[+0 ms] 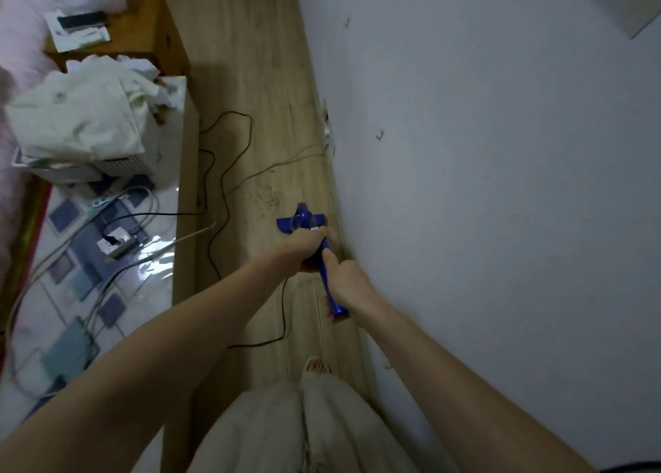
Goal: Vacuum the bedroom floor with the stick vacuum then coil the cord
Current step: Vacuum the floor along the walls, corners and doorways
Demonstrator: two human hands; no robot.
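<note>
Both bare forearms stretched fwd, left hand (304,247) & right hand (345,281) gripping blue plastic stick vacuum (327,258), head on pale wood floor (250,78) beside white wall (500,150), black cord (221,193) looping left, w/ patterned mat (71,293) beyond.

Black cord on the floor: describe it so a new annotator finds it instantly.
Start at the wooden floor strip between the white wall and the low platform. The black cord snakes along it in loose loops toward the blue vacuum. Unlike the paler grey cable running to the wall socket, it is thin and dark.
</note>
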